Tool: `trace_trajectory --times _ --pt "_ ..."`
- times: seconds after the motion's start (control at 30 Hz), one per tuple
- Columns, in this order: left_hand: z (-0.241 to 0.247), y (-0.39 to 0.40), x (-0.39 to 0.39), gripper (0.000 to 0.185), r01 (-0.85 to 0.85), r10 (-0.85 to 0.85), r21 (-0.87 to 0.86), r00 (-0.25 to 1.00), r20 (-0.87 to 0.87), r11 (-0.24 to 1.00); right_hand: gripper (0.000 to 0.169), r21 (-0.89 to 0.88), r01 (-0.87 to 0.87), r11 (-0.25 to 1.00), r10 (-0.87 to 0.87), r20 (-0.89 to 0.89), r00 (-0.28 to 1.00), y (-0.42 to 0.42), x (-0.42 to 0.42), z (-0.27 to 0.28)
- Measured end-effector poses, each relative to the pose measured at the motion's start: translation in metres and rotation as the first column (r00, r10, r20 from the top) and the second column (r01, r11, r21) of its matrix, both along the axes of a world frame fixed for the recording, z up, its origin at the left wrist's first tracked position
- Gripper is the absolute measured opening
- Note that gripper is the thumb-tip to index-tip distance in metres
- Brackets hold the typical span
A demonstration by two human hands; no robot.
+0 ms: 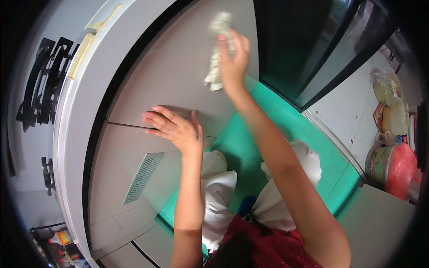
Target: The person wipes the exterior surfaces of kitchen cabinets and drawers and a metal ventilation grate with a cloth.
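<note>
My right hand [235, 57] grips a crumpled off-white cloth [215, 68] against the upper part of a grey cabinet door [177, 67]. The cloth's top end is blurred. Lower and to the left, my left hand [176, 129] rests with fingers spread at the seam between this door and the neighbouring cabinet door [114, 160]. It holds nothing. A slotted vent grille [144, 177] is set into that neighbouring door, just below my left hand.
Above the doors runs a pale countertop edge [77, 110] with black pan supports [47, 83] at far left. A dark glass door [295, 50] stands at upper right. The floor is green [285, 117]. A tin [378, 164] and red plastic bag [402, 171] sit on the right.
</note>
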State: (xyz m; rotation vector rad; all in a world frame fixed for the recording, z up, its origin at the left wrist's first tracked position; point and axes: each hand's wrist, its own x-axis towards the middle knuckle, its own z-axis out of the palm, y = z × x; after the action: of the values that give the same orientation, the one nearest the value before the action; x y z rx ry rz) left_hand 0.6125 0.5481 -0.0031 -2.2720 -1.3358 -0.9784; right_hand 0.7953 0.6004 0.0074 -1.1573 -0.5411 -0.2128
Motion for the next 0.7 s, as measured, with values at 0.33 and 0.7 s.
trace_trajectory --times 0.33,0.7 --pt "0.001 -0.001 -0.003 0.102 -0.02 0.02 0.003 0.998 -0.051 1.0 0.037 -0.067 -0.012 0.998 0.022 0.163 0.986 -0.009 -0.061 -0.078" --pt "0.005 -0.003 0.0 0.092 -0.013 0.013 0.003 0.999 -0.035 1.0 0.024 0.213 -0.207 0.955 0.25 -0.953 0.171 -0.008 -0.074 -0.172"
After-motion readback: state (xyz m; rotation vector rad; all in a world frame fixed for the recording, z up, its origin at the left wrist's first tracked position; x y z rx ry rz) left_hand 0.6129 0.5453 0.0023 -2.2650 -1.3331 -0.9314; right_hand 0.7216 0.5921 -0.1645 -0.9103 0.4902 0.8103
